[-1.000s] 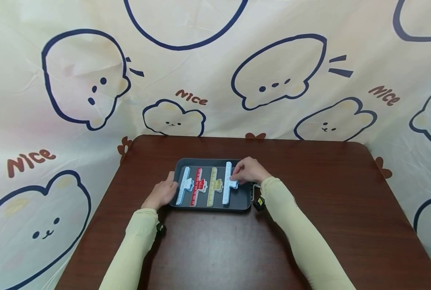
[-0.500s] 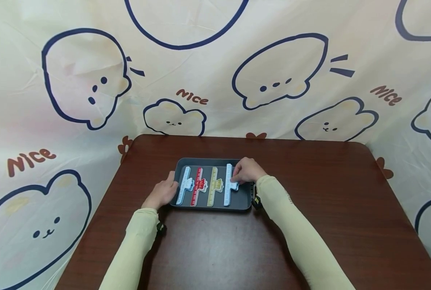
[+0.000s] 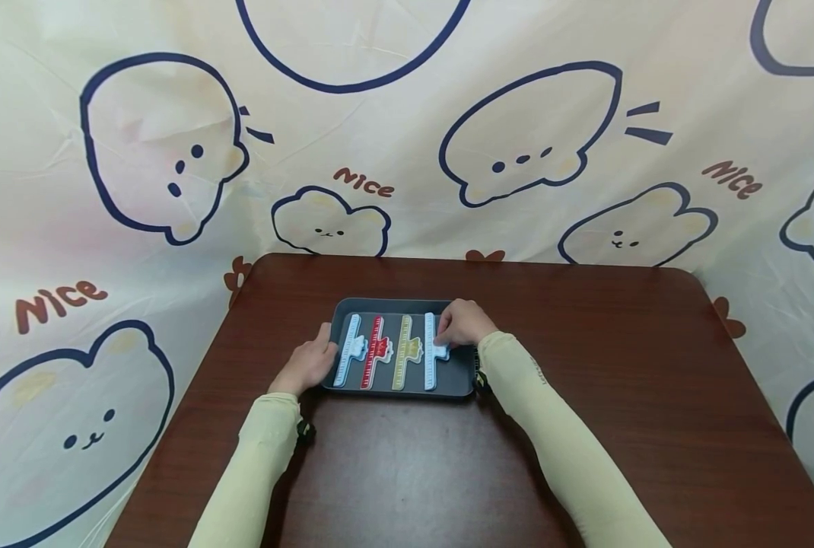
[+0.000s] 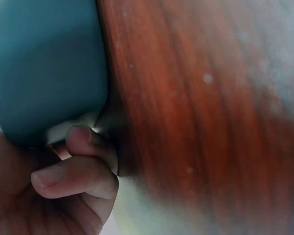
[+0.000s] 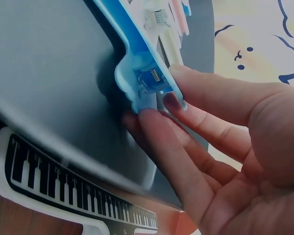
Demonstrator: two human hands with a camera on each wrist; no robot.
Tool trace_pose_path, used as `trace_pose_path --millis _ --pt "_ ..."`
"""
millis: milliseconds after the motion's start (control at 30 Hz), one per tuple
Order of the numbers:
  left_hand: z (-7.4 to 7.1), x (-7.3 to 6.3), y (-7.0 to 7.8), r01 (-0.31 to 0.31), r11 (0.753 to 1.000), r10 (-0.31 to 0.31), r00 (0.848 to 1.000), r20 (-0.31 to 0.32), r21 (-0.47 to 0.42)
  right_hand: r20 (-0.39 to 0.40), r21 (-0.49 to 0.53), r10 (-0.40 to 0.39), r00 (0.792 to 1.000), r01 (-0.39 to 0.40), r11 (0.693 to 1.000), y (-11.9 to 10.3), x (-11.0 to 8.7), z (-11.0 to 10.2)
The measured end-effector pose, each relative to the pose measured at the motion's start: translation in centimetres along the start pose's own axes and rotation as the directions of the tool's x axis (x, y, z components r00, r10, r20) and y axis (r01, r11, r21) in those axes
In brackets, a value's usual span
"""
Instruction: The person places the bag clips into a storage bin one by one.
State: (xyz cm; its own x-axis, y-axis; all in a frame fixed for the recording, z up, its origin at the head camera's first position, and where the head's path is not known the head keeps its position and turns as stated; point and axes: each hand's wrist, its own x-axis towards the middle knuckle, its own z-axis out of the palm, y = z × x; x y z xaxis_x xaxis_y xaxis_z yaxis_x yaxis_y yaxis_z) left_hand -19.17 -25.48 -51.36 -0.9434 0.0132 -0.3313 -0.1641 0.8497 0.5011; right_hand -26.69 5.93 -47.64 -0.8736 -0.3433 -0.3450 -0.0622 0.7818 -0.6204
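Observation:
A dark grey tray (image 3: 456, 379) lies on the table, and my left hand (image 3: 304, 364) grips its left side. In the left wrist view the fingers (image 4: 73, 177) curl at the tray's corner. My right hand (image 3: 465, 323) pinches the handle of a light blue long clip (image 3: 430, 365) at the tray's right side. The right wrist view shows the spring of this blue clip (image 5: 137, 63) between thumb and fingers. To its left, side by side in the tray, are a yellow clip (image 3: 401, 365), a red clip (image 3: 370, 365) and another blue clip (image 3: 345, 365).
A black-and-white clip with a piano-key pattern (image 5: 73, 188) lies beside the tray's right edge, mostly hidden by the right arm in the head view. The brown wooden table (image 3: 379, 472) meets a cartoon-printed cloth (image 3: 407, 152) at its back and sides.
The right hand has brought the rightmost blue clip slightly toward me and lower in the tray, lining it up with the other clips. The left hand stays on the tray.

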Motion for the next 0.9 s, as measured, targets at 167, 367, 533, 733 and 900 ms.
trace_pose_path --millis 167,367,533,733,900 --pt "0.06 0.03 0.01 -0.004 1.000 0.004 1.000 -0.001 0.001 -0.013 -0.052 0.005 1.000 -0.005 0.999 -0.12 0.11 0.08" --pt "0.15 0.10 -0.04 -0.009 1.000 0.009 1.000 -0.002 0.002 -0.016 -0.040 0.018 1.000 -0.019 0.999 -0.23 -0.09 0.20" --pt "0.11 0.08 -0.03 -0.006 1.000 0.006 1.000 -0.003 0.003 -0.022 -0.031 0.031 0.999 -0.031 0.999 -0.20 -0.30 0.29" --pt "0.07 0.03 0.03 -0.003 1.000 0.003 1.000 -0.001 0.001 -0.014 -0.020 0.034 0.999 -0.034 0.999 -0.15 -0.11 0.50" --pt "0.02 0.03 0.00 0.002 1.000 -0.002 1.000 0.001 -0.001 -0.007 -0.023 0.031 0.999 -0.031 0.999 -0.10 0.00 0.57"
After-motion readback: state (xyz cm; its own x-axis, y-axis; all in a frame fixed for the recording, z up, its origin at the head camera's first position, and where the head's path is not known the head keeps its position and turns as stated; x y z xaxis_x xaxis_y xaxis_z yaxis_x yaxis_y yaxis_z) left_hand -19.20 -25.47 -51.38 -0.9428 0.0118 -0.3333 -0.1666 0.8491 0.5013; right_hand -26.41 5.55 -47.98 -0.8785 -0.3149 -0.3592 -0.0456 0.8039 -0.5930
